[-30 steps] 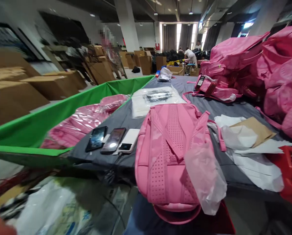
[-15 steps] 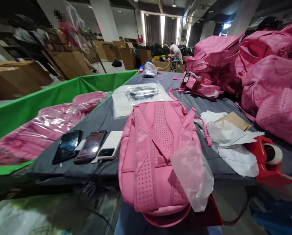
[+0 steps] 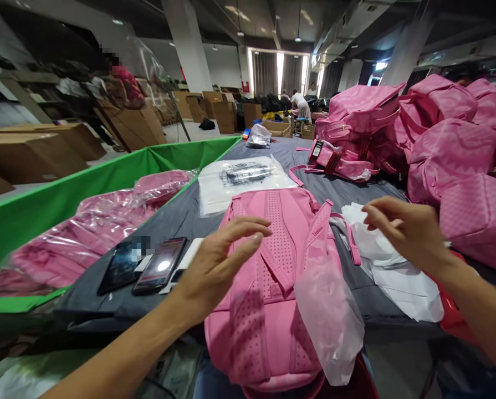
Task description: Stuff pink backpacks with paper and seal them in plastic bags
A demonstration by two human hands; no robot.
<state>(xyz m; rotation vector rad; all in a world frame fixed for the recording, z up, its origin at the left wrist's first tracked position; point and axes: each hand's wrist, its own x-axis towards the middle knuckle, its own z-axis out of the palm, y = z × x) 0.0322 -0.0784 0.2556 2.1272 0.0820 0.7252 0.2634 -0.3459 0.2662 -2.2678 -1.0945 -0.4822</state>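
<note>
A pink backpack (image 3: 272, 260) lies straps-up on the grey table (image 3: 181, 216) right in front of me, its lower end hanging over the near edge. A thin clear plastic bag (image 3: 328, 316) rests on its right side. My left hand (image 3: 220, 260) hovers over the backpack's left strap, fingers stretched out and apart, holding nothing. My right hand (image 3: 401, 227) hangs above the white paper sheets (image 3: 393, 266) to the right of the backpack, fingers loosely curled and apart, empty.
Two phones (image 3: 148, 266) and a white power bank lie left of the backpack. A green bin (image 3: 65, 199) holds bagged pink backpacks. A flat plastic bag (image 3: 241, 177) lies behind. Pink backpacks (image 3: 439, 144) are piled at right. Cardboard boxes and people stand farther back.
Both my hands have come into view from below and reached over the table. The camera has shifted slightly; the backpack has not moved.
</note>
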